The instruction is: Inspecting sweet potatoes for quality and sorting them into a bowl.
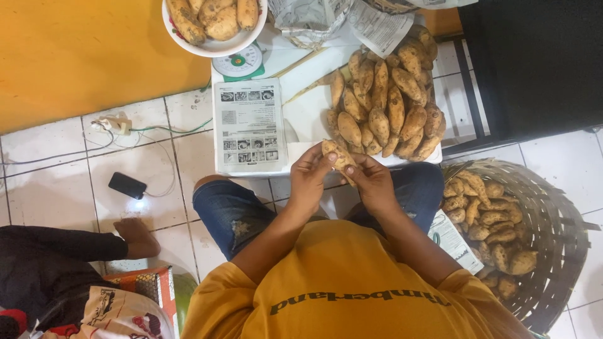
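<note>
I hold one tan sweet potato [335, 156] between both hands above my knees. My left hand [309, 177] grips its near left side, fingers curled over the top. My right hand [372, 181] pinches its right end. Just beyond lies a pile of several sweet potatoes [386, 110] on a white low table [301, 116]. A stack of printed paper sheets [249, 125] rests on that table to the left of the pile.
A white bowl of sweet potatoes [213, 22] sits on a kitchen scale [239, 63] at the top. A woven basket [553, 232] with several more stands at my right. A black phone [127, 186] lies on the tiled floor. Another person's foot [138, 237] is at the left.
</note>
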